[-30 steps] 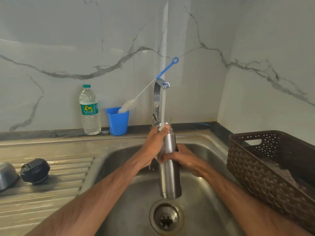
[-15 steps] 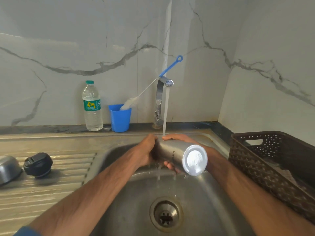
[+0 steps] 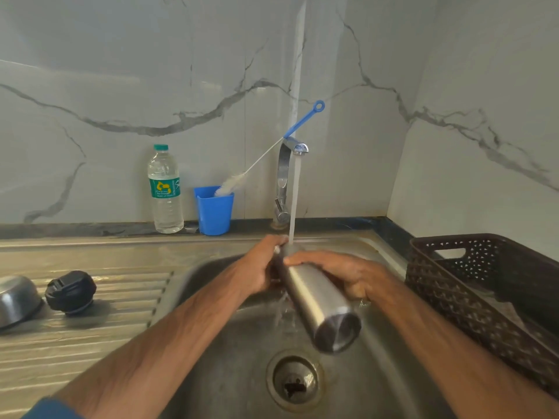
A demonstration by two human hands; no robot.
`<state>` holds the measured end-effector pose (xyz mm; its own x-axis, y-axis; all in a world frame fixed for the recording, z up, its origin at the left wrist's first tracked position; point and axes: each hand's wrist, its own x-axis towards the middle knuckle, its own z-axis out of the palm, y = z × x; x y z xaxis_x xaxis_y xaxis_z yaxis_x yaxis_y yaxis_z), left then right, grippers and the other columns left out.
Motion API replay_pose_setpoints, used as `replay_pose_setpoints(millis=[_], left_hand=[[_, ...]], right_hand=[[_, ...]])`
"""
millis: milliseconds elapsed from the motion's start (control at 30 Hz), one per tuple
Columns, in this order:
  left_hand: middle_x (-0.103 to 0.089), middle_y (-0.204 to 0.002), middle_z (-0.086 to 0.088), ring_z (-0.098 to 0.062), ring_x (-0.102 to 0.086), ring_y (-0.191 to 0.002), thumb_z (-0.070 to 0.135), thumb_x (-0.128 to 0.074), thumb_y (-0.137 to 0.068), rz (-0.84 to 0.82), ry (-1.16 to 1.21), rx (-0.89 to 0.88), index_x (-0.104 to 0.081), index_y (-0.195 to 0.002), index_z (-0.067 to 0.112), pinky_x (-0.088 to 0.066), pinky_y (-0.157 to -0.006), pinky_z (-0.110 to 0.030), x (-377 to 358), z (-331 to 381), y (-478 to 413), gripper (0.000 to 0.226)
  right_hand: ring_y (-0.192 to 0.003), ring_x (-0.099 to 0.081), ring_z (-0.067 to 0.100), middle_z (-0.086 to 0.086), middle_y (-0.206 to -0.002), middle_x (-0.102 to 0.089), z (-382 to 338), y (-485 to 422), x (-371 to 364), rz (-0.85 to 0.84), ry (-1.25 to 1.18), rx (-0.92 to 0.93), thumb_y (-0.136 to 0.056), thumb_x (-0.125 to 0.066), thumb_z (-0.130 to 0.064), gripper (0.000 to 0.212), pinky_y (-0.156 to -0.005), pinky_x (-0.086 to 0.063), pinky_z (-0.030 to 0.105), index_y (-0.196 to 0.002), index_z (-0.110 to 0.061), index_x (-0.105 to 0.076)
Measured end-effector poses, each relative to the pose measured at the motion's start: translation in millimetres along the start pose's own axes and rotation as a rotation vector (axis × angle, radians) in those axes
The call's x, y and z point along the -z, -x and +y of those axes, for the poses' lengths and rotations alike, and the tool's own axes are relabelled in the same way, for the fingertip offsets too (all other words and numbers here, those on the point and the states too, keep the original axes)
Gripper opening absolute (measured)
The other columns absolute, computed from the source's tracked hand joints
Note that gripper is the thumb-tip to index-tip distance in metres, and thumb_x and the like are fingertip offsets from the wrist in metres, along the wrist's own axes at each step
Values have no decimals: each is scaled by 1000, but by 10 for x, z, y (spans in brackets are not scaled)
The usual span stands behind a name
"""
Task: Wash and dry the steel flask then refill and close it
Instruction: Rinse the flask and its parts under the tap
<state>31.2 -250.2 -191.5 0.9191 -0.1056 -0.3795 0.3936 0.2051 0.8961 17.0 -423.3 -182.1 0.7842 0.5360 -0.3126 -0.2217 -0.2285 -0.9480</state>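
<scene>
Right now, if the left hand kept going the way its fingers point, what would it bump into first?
The left hand already touches the steel flask; past it, probably the tap, though depth is unclear.

A single head-worn camera looks forward and down, close over the sink (image 3: pixel 211 373). The marble wall (image 3: pixel 121 71) fills the upper frame. No second view exists.

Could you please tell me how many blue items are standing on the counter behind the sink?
2: a blue cup beside the faucet, and a blue-handled bottle brush leaning out of it.

A home kitchen: steel sink (image 3: pixel 211 373) (running tap (image 3: pixel 286 176)), marble-look wall.
</scene>
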Motion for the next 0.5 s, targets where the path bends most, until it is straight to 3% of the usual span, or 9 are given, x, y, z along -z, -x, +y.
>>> replay_pose_setpoints(millis=[100,200,333,433,500], left_hand=[[-70,-116,-20,-35,-69,-104,31,-81,-88,67,-54,-116,-67,-120,6,-59,-96,-51,-99,3,25,43],[-73,-104,-14,-28,-71,-91,39,-80,-90,187,-138,-196,-66,-119,7,-63,-85,-43,-182,-82,-38,46],[-72,-106,-12,-27,-72,-95,58,-60,-99,182,-220,-201,-64,-119,11,-64,-81,-41,-236,-112,-42,51],[-72,-109,-16,-31,-71,-103,49,-65,-99,54,-98,-184,-66,-115,9,-59,-99,-50,-227,-31,34,43],[-71,-111,-16,-30,-69,-103,40,-70,-97,-50,37,-175,-66,-117,9,-56,-103,-51,-181,-5,93,37]], right_hand=[[-110,-71,24,8,-122,-73,35,-64,-79,44,243,-137,-67,-89,-46,78,-96,-59,44,-133,-15,-61],[-107,-73,28,11,-118,-73,66,-114,-101,163,381,-155,-56,-94,-48,96,-94,-60,50,-136,-14,-54],[-101,-74,28,11,-112,-74,84,-128,-91,284,429,-86,-62,-92,-47,81,-86,-63,44,-124,-12,-55],[-101,-75,28,12,-111,-77,85,-73,-1,230,350,-53,-54,-93,-51,89,-90,-62,44,-127,-11,-60],[-102,-74,27,13,-114,-76,69,-22,56,140,284,-17,-58,-91,-53,87,-93,-59,41,-128,-11,-63]])
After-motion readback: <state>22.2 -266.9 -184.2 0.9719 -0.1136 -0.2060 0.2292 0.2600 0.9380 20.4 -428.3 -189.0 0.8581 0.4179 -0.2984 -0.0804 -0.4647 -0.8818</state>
